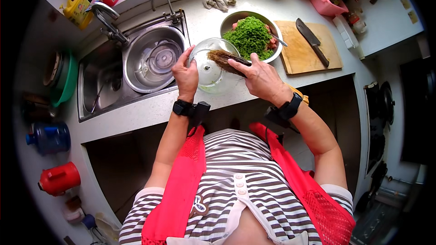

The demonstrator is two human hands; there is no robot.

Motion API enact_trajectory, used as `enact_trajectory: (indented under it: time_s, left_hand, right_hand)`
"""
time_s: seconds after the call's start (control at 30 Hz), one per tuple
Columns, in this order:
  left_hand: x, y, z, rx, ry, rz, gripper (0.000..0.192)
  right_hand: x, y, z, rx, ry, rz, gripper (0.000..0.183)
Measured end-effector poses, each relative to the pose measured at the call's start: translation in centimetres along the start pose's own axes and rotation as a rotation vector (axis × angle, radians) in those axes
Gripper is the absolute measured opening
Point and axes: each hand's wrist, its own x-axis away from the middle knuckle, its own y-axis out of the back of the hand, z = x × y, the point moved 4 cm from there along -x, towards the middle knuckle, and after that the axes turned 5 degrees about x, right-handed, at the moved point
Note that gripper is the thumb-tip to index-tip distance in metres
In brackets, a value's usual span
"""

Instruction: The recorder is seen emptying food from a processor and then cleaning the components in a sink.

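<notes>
My left hand [186,75] grips the rim of a clear bowl [212,83], tilted over the counter, with a small metal pin at its middle. In my right hand [264,76] is a dark natural-fibre brush [228,61], its brown bristle end at the bowl's inside. Behind them stands a steel bowl [279,35] of chopped greens [248,35] on pink minced meat [271,43], with a spoon handle [280,40] leaning out at the right. A steel basin [136,78] in the sink, left of my left hand, holds clear parts [162,56] in water.
A cleaver [311,41] lies on a wooden cutting board [293,58] at the right. Two faucets [110,29] rise behind the sink [98,85]. A grey cloth [219,0] and a pink basket [327,5] are at the back. The counter's front edge [136,122] is close to me.
</notes>
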Motion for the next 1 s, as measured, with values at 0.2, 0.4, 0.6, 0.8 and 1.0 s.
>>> enact_trajectory:
  time_s: [0.2,0.4,0.6,0.8,1.0]
  left_hand:
    - [0.8,-1.4,-0.9,-0.01,-0.07,0.097,0.041]
    - [0.3,-1.5,-2.1,-0.102,-0.217,0.133,0.04]
    - [-1.4,-1.0,-5.4,-0.15,-0.382,0.178,0.046]
    - [-4.7,-3.5,-10.8,-0.163,-0.611,0.206,0.042]
    - [-8.3,-6.1,-12.4,-0.076,-0.696,0.202,0.04]
  right_hand:
    - [-3.3,0.5,1.8,0.344,0.182,-0.205,0.03]
    - [-3.2,-0.2,0.4,0.302,0.141,0.145,0.035]
    - [-1.9,3.9,1.4,0.212,0.075,-0.006,0.044]
    - [-4.2,3.0,1.0,0.264,-0.102,-0.039,0.048]
    - [-3.9,8.6,-1.5,0.191,-0.164,-0.119,0.049]
